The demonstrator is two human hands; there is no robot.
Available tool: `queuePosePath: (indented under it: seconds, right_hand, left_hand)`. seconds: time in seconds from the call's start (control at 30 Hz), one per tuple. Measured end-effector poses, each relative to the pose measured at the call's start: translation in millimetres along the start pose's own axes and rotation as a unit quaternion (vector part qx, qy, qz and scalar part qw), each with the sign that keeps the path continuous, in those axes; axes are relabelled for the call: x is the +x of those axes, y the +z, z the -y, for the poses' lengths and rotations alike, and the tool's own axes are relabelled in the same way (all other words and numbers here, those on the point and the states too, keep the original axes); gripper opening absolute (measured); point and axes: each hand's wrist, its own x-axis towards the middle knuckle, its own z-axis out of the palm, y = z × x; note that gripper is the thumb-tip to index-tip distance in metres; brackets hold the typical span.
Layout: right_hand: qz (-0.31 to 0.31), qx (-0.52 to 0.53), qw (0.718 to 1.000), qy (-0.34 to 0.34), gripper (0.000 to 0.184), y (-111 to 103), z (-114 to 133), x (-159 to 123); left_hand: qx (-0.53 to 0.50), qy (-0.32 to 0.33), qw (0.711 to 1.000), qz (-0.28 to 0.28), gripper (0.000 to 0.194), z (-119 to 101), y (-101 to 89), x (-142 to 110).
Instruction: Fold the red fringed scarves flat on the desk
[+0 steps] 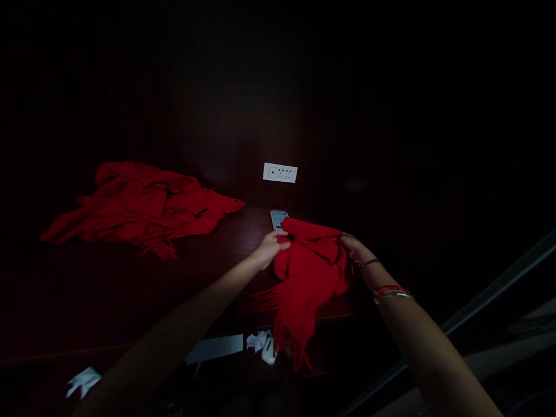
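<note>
**Soft red scarf, pinched at both sides**

We have a red fringed scarf (309, 284) between our two hands, bunched over the near edge of the dark wooden tabletop (237, 236), its lower fringe hanging past that edge. Our left hand (270, 252) pinches the scarf's left side between thumb and fingers; our right hand (354, 248) grasps its upper right corner, though the cloth hides some of those fingertips.

We judge it light, limp and hard to damage, more likely to sag and crumple than to slip away. The firmest holds should be the folded upper edge and the corners; the loose fringe strands would tangle and give little control.

Just beyond the scarf lies a smartphone (277, 216), partly covered by it, below a white wall socket (280, 172). A second red fringed cloth (143, 202) lies rumpled to our left.
</note>
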Motion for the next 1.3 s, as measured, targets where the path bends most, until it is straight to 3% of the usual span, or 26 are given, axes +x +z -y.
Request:
queuePosePath:
  seconds: [0.07, 0.1, 0.2, 0.27, 0.37, 0.47, 0.57, 0.63, 0.7, 0.77, 0.87, 0.97, 1.1, 1.17, 1.23, 1.3]
  right_hand:
    - [0.024, 0.066, 0.997, 0.024, 0.024, 24, 0, -5]
    - [0.040, 0.113, 0.992, 0.043, 0.025, 40, -1, -8]
    - [0.097, 0.223, 0.966, 0.088, 0.028, 95, -4, -21]
    - [0.128, 0.233, 0.958, 0.105, 0.028, 125, -5, -28]
    - [0.158, 0.212, 0.957, 0.118, 0.027, 144, -2, -31]
    - [0.142, 0.148, 0.971, 0.126, 0.025, 140, 3, -29]
    - [0.125, 0.116, 0.977, 0.127, 0.022, 127, 7, -25]
    - [0.129, 0.117, 0.978, 0.113, 0.021, 118, 6, -22]
    - [0.126, 0.119, 0.981, 0.089, 0.020, 110, 2, -19]
    - [0.113, 0.124, 0.984, 0.067, 0.020, 104, -3, -18]
    - [0.115, 0.140, 0.982, 0.053, 0.021, 101, -4, -19]
    - [0.138, 0.159, 0.977, 0.035, 0.024, 105, 10, -19]
    - [0.135, 0.187, 0.973, 0.011, 0.022, 108, 29, -12]
    - [0.127, 0.208, 0.970, 0.013, 0.023, 101, 30, -7]
    - [0.124, 0.219, 0.968, 0.019, 0.025, 92, 24, -4]
    - [0.125, 0.217, 0.968, 0.023, 0.028, 82, 17, -3]
  left_hand:
    - [0.076, 0.073, 0.989, -0.100, 0.032, -31, -37.1, 0]
    - [0.140, 0.123, 0.975, -0.124, 0.032, -48, -57.1, -2]
    - [0.280, 0.202, 0.929, -0.134, 0.035, -89, -107.0, -19]
    - [0.300, 0.170, 0.935, -0.082, 0.040, -95, -127.5, -35]
    - [0.339, 0.024, 0.940, -0.026, 0.051, -67, -147.5, -54]
    - [0.437, -0.049, 0.898, 0.021, 0.063, -26, -156.1, -61]
    - [0.497, -0.059, 0.859, 0.110, 0.067, -6, -143.3, -59]
    - [0.437, -0.025, 0.886, 0.156, 0.062, -3, -124.5, -55]
    - [0.303, 0.012, 0.938, 0.168, 0.050, -4, -103.7, -52]
    - [0.155, 0.027, 0.980, 0.126, 0.036, -4, -87.4, -49]
    - [-0.004, 0.034, 0.999, 0.022, 0.019, -9, -80.6, -45]
    - [-0.086, 0.055, 0.994, -0.049, 0.015, -24, -92.3, -40]
    - [-0.083, 0.063, 0.992, -0.068, 0.015, -42, -116.3, -39]
    - [-0.022, 0.068, 0.996, -0.059, 0.013, -44, -130.1, -41]
    - [0.102, 0.089, 0.990, -0.047, 0.014, -47, -146.6, -42]
    - [0.271, 0.122, 0.954, -0.046, 0.019, -59, -163.9, -41]
